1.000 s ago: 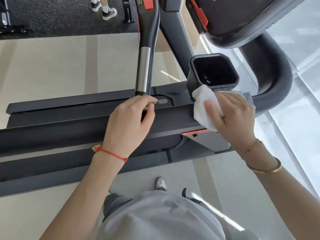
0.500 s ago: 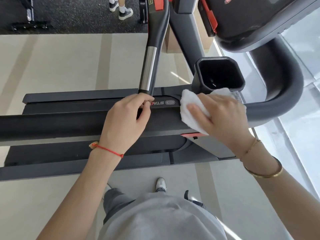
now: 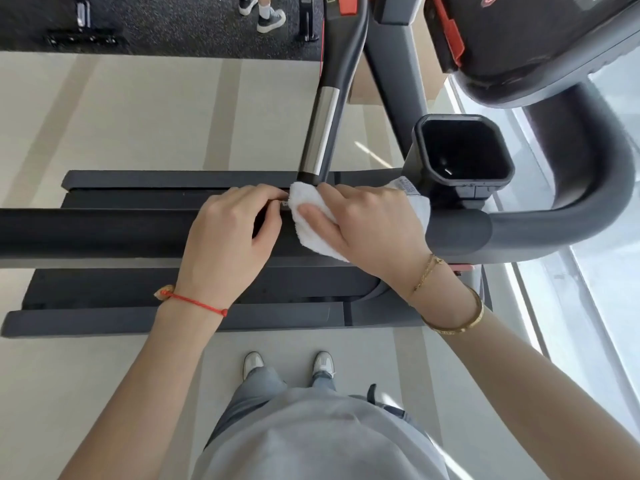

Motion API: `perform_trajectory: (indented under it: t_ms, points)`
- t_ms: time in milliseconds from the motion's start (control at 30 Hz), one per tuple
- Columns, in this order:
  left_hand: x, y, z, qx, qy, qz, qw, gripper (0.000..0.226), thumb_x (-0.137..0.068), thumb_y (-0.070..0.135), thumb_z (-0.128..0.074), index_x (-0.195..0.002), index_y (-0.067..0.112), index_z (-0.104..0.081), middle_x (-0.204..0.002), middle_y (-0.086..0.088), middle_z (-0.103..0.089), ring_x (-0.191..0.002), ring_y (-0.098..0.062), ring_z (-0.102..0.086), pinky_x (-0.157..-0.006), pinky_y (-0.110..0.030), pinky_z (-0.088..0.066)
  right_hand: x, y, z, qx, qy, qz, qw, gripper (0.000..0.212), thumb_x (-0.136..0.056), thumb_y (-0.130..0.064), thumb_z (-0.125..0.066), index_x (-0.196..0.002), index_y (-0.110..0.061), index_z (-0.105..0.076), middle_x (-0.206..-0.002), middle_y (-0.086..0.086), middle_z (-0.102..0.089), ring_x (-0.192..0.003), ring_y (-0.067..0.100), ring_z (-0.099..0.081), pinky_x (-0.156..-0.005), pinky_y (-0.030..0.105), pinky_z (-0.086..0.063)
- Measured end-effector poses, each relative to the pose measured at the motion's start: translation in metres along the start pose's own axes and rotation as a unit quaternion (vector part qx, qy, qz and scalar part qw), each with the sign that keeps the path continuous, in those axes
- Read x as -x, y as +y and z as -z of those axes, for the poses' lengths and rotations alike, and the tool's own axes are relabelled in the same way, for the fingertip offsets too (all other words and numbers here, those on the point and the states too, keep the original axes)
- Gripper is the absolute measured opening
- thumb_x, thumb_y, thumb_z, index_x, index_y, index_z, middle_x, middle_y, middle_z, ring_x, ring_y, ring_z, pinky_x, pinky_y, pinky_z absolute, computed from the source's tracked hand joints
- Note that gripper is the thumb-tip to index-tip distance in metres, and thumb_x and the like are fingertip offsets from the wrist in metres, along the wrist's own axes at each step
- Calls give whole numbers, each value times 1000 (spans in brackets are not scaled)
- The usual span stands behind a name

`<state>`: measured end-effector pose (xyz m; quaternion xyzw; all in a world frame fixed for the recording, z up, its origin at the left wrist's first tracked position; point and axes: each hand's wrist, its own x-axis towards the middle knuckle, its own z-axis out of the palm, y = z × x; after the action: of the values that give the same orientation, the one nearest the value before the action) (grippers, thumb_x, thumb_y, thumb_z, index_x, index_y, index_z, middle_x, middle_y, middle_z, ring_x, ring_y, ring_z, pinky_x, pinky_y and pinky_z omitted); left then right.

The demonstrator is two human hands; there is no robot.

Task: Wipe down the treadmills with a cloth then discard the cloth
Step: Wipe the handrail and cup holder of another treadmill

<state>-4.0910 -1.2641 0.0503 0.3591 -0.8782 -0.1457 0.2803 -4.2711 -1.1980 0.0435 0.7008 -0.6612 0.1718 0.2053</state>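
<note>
A dark grey treadmill stands in front of me, its side handrail [image 3: 104, 233] running left to right across the view. My right hand [image 3: 367, 230] presses a folded white cloth [image 3: 311, 233] onto the rail, just below the foot of the chrome-and-black upright handle [image 3: 320, 133]. My left hand [image 3: 228, 237] rests curled over the same rail, its fingertips touching the cloth's left edge. The cloth's tagged end [image 3: 412, 194] sticks out behind my right hand, by the square cup holder [image 3: 462, 152].
The treadmill console [image 3: 540, 36] hangs at the upper right above a curved front bar [image 3: 588, 188]. The belt deck [image 3: 173, 289] lies below the rail. Another person's feet [image 3: 266, 12] stand on dark flooring at the top. A glass wall runs along the right.
My right hand has slid the cloth leftward along the rail, from beside the cup holder to the base of the upright handle, meeting my left fingertips. The left hand stayed on the rail.
</note>
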Motion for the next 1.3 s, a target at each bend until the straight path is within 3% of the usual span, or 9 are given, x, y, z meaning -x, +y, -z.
perform_trajectory:
  t_ms: [233, 433, 667, 767, 833, 900, 1033, 1133, 1300]
  points:
    - [8, -27, 19, -2, 5, -3, 1000, 17, -96, 9, -54, -102, 9, -70, -91, -1, -72, -79, -24, -63, -77, -43, -50, -12, -33, -10, 22, 73, -3, 997, 49, -100, -44, -43, -62, -15, -50, -49, -1, -42, -45, 16, -38, -48, 27, -24]
    - [18, -57, 40, -14, 20, 12, 1000, 14, -95, 6, -56, -102, 4, -68, -88, -7, -71, -77, -27, -62, -75, -44, -51, -37, -74, -19, -16, 45, 5, 999, 48, -100, -45, -42, -63, -15, -49, -50, 0, -43, -45, 17, -39, -47, 29, -30]
    - [25, -76, 52, -4, 9, 18, 1000, 18, -97, 11, -54, -103, 11, -71, -93, 1, -72, -84, -20, -62, -85, -37, -47, -17, -62, -11, -45, 16, 47, 998, 48, -103, -49, -37, -100, -13, -69, -84, 0, -69, -70, 20, -63, -60, 33, -48]
    - [25, -77, 54, 7, 1, 16, 1000, 18, -98, 12, -53, -103, 13, -71, -96, 3, -71, -87, -20, -63, -88, -39, -47, -4, -45, 0, -27, 46, -35, 998, 44, -101, -45, -43, -80, -15, -66, -66, -1, -62, -59, 20, -57, -52, 31, -40]
    - [25, -77, 54, 8, -5, 10, 1000, 19, -98, 12, -53, -103, 12, -71, -97, 3, -72, -87, -20, -63, -87, -40, -47, -12, -53, -3, 8, 57, -87, 994, 48, -100, -43, -42, -62, -15, -51, -53, -1, -49, -49, 20, -48, -46, 31, -32]
    - [23, -77, 53, 4, -10, 6, 1000, 18, -97, 11, -53, -102, 12, -71, -97, 2, -72, -86, -21, -62, -86, -40, -47, -24, -73, -12, 19, 69, -84, 994, 49, -100, -43, -42, -59, -15, -48, -50, -2, -47, -46, 18, -46, -44, 30, -30]
    - [22, -73, 50, 4, -19, 3, 1000, 16, -95, 7, -55, -99, 10, -70, -92, -1, -71, -82, -24, -62, -81, -41, -48, -22, -88, -20, -39, 83, -26, 996, 44, -99, -47, -47, -83, -14, -70, -72, -4, -68, -62, 17, -62, -53, 29, -44]
    - [18, -65, 44, 16, -32, 1, 999, 15, -96, 8, -55, -98, 10, -70, -91, 0, -71, -82, -23, -62, -79, -43, -49, -9, -74, -16, -38, 93, 11, 995, 42, -98, -49, -52, -100, -12, -73, -99, -3, -73, -86, 16, -70, -70, 30, -53]
    - [7, -34, 26, 42, -46, -8, 998, 19, -97, 10, -53, -102, 11, -71, -99, 2, -72, -89, -20, -64, -83, -42, -50, 21, -32, -8, 19, 117, -30, 992, 39, -98, -46, -54, -96, -11, -72, -93, -1, -73, -81, 19, -69, -70, 30, -52]
